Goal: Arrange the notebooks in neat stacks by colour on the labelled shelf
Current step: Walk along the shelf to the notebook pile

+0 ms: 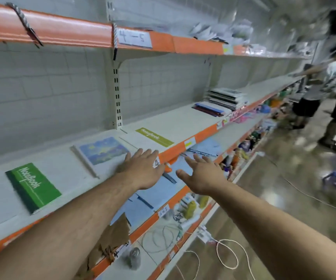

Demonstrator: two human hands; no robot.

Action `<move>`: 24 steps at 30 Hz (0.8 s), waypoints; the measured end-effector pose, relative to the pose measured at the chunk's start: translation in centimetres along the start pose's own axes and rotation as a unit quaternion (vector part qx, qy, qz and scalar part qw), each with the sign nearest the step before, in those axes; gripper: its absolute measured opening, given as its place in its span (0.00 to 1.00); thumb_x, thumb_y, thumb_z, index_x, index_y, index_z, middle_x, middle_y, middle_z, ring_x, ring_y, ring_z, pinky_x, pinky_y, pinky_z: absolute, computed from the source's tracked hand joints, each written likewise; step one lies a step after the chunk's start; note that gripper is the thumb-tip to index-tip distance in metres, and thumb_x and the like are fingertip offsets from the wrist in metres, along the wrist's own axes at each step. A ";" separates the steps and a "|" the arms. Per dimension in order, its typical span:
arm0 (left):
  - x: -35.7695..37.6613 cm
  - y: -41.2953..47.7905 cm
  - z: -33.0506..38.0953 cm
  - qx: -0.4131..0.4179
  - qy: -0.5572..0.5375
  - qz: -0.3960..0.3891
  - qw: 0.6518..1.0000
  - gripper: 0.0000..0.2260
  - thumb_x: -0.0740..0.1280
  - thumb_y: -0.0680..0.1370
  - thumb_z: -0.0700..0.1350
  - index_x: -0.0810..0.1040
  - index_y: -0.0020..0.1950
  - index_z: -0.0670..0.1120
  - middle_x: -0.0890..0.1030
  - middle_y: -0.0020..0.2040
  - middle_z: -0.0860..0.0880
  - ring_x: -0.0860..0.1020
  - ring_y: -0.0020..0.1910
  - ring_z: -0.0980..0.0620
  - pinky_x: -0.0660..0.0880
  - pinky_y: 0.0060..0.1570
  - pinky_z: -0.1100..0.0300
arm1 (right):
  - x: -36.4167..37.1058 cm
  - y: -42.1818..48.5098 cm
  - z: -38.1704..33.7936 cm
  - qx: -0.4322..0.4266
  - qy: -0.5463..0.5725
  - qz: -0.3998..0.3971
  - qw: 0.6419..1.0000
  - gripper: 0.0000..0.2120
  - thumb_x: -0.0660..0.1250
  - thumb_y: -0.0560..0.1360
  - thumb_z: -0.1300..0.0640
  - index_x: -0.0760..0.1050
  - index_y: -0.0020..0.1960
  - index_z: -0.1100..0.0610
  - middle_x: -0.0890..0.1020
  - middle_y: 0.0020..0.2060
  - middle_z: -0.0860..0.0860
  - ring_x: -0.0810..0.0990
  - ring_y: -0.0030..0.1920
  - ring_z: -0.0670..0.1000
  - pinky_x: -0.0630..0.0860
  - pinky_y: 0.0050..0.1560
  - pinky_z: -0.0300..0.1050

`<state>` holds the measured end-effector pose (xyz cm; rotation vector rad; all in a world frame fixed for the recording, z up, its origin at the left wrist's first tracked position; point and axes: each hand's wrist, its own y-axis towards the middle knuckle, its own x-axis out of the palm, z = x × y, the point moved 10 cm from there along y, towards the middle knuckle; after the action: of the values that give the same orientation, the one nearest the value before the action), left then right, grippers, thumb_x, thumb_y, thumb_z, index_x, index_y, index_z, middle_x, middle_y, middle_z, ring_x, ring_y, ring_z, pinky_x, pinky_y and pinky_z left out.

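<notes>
Three notebooks lie flat on the shelf (183, 122) with the orange front edge. A green notebook (34, 186) sits at the left. A white one with a blue painted picture (102, 152) lies in the middle. A white one with an olive label (153, 137) lies to its right. Farther right are a flat blue and red pile (210, 109) and a taller stack of notebooks (226, 98). My left hand (144, 169) is open, palm down, at the shelf's front edge beside the picture notebook. My right hand (201, 174) hovers open in front of the shelf, holding nothing.
An upper shelf carries a paper label (134, 38) and scattered papers (221, 32). Lower shelves hold light blue sheets (159, 190), bottles, torn cardboard (114, 237) and coiled cord (229, 253). Two people (328, 85) stand at the far right of the aisle.
</notes>
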<state>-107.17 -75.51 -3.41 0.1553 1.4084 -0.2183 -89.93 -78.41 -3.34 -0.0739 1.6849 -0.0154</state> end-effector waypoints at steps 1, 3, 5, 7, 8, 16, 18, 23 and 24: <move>0.4 0.3 1.4 0.011 -0.007 -0.004 1.000 0.30 0.46 0.82 0.64 0.48 0.82 0.54 0.50 0.82 0.53 0.47 0.81 0.49 0.44 0.77 0.43 | -0.2 -0.5 1.6 0.013 0.004 -0.001 1.000 0.37 0.48 0.78 0.28 0.49 0.81 0.45 0.51 0.81 0.49 0.47 0.80 0.56 0.50 0.77 0.62; 0.9 1.1 4.5 0.040 -0.010 -0.010 0.999 0.30 0.46 0.82 0.64 0.49 0.82 0.53 0.50 0.82 0.53 0.46 0.81 0.49 0.43 0.77 0.43 | -0.5 -1.3 4.7 0.034 0.017 0.001 0.999 0.37 0.49 0.78 0.29 0.49 0.81 0.45 0.51 0.81 0.50 0.47 0.80 0.56 0.51 0.77 0.60; 1.2 1.8 7.6 0.064 0.000 -0.014 0.998 0.30 0.46 0.82 0.64 0.48 0.82 0.53 0.50 0.82 0.53 0.46 0.81 0.49 0.43 0.77 0.44 | -0.8 -1.6 7.7 0.046 0.022 0.012 0.999 0.37 0.49 0.78 0.28 0.49 0.81 0.45 0.52 0.81 0.50 0.48 0.80 0.55 0.53 0.77 0.59; 1.5 2.7 10.7 0.075 0.008 -0.020 0.997 0.30 0.46 0.82 0.63 0.47 0.82 0.53 0.49 0.82 0.53 0.45 0.81 0.50 0.42 0.78 0.45 | -1.0 -1.6 10.9 0.059 0.022 0.022 0.998 0.38 0.48 0.77 0.27 0.50 0.81 0.45 0.53 0.80 0.49 0.49 0.80 0.56 0.54 0.77 0.58; 1.6 3.2 12.2 0.078 0.010 -0.024 0.997 0.30 0.46 0.82 0.64 0.47 0.82 0.53 0.48 0.82 0.53 0.45 0.81 0.49 0.41 0.78 0.46 | -1.0 -1.5 12.5 0.063 0.022 0.026 0.997 0.38 0.48 0.76 0.27 0.51 0.81 0.45 0.54 0.80 0.49 0.50 0.80 0.55 0.54 0.77 0.58; 2.7 9.1 24.5 0.101 0.018 -0.019 0.994 0.30 0.47 0.83 0.63 0.48 0.82 0.53 0.49 0.82 0.51 0.45 0.81 0.49 0.42 0.78 0.44 | -2.9 0.2 25.3 0.081 0.023 0.036 0.996 0.38 0.48 0.76 0.27 0.52 0.80 0.44 0.56 0.80 0.49 0.52 0.79 0.56 0.56 0.76 0.58; 3.0 10.6 27.1 0.100 0.011 -0.015 0.995 0.30 0.47 0.82 0.63 0.49 0.82 0.53 0.49 0.82 0.51 0.46 0.81 0.49 0.43 0.78 0.43 | -3.4 0.8 28.2 0.083 0.021 0.035 0.996 0.38 0.48 0.76 0.27 0.52 0.80 0.44 0.55 0.80 0.49 0.52 0.79 0.57 0.56 0.77 0.58; 4.3 14.0 32.8 0.106 0.010 -0.027 0.994 0.30 0.47 0.82 0.63 0.49 0.82 0.53 0.50 0.82 0.52 0.46 0.81 0.48 0.43 0.78 0.43 | -3.7 2.7 35.1 0.081 0.026 0.037 0.996 0.45 0.42 0.70 0.22 0.52 0.80 0.45 0.58 0.80 0.50 0.52 0.80 0.54 0.55 0.77 0.56; 4.4 14.7 33.7 0.109 0.014 -0.029 0.994 0.30 0.47 0.82 0.63 0.49 0.82 0.53 0.49 0.82 0.52 0.46 0.81 0.48 0.43 0.77 0.43 | -3.7 3.2 36.3 0.083 0.032 0.038 0.995 0.47 0.40 0.68 0.21 0.53 0.80 0.45 0.58 0.80 0.50 0.51 0.80 0.53 0.55 0.77 0.56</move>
<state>-70.59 -69.49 -2.80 0.2979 1.4155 -0.4206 -53.57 -73.85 -4.08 0.1161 1.7437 -0.1018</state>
